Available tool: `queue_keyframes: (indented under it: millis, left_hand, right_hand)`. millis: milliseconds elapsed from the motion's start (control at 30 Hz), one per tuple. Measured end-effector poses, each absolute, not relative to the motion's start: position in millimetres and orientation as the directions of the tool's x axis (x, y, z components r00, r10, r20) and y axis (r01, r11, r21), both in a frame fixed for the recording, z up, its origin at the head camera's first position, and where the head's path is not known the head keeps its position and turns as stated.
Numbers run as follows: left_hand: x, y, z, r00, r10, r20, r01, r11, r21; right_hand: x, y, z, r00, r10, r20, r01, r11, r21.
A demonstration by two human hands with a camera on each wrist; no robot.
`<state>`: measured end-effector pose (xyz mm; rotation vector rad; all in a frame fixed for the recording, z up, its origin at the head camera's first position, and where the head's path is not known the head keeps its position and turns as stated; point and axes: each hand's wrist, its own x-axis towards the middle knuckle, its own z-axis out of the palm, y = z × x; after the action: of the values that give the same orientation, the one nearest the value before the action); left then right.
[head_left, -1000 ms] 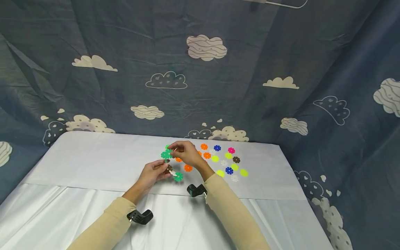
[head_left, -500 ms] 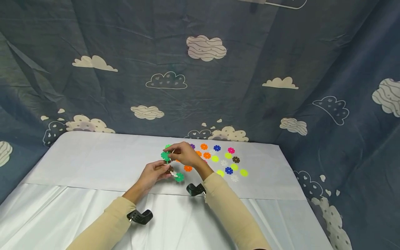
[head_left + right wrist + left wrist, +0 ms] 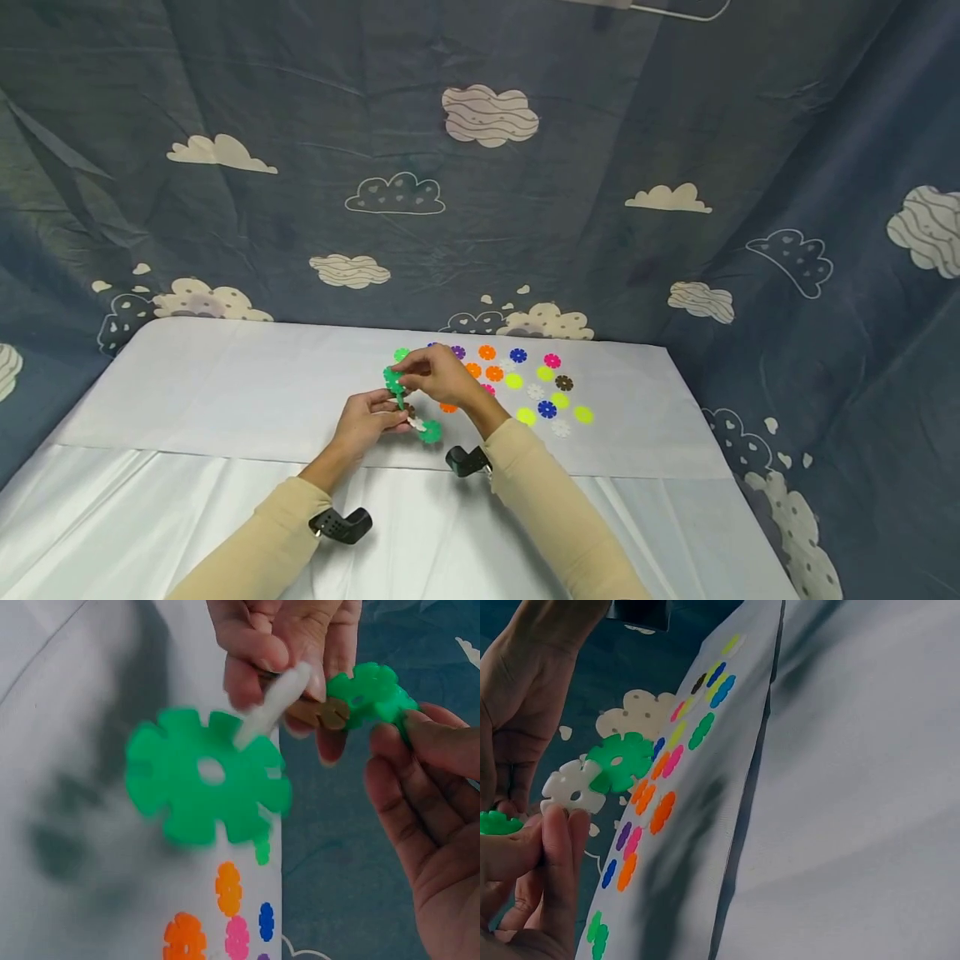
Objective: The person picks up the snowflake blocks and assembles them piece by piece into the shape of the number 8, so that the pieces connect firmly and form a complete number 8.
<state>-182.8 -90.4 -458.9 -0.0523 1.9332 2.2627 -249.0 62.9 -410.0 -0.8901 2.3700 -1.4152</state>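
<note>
My left hand (image 3: 363, 425) pinches a joined chain of notched plastic snowflake discs. In the right wrist view its fingers hold a brown disc (image 3: 322, 714). A white disc (image 3: 574, 787) juts from the left fingertips, with a large green disc (image 3: 176, 806) slotted onto its far edge. Just above, my right hand (image 3: 442, 375) pinches the upper green disc (image 3: 393, 382) between thumb and fingers. Another green piece (image 3: 401, 402) stands edge-on below that one, right at the left fingertips. The right wrist view shows these green pieces meeting the brown disc; fingers partly hide the joint.
Loose discs lie flat across the white table (image 3: 225, 383) to the right, among them orange (image 3: 487, 352), blue (image 3: 547, 409), yellow (image 3: 583, 415) and brown (image 3: 564, 382) ones. A light green disc (image 3: 402, 355) lies behind the hands. A dark cloud-patterned curtain (image 3: 300, 217) hangs behind the table.
My right hand has come slightly down and left with the upper green disc, closer to the left hand. The chain's lower green disc has dipped a little; the left hand stays nearly in place.
</note>
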Motion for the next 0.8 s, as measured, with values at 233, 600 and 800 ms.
queue_keyframes:
  millis: [233, 600, 800]
  left_hand:
    - [-183.0, -94.3, -456.3, -0.985, 0.12, -0.123, -0.14, -0.149, 0.979]
    - [-182.1, -98.1, -455.3, -0.959, 0.237, -0.155, -0.198, -0.168, 0.966]
    - [-181.8, -96.1, -458.4, -0.959, 0.146, -0.241, -0.261, -0.138, 0.955]
  right_hand:
    - [-250.9, 66.7, -408.6, -0.775, -0.626, 0.088, -0.376, 0.344, -0.861]
    - [-248.6, 71.8, -411.8, -0.775, -0.625, 0.097, -0.354, 0.301, -0.885]
    - [-249.9, 68.9, -420.5, -0.79, -0.607, 0.092, -0.317, 0.276, -0.908]
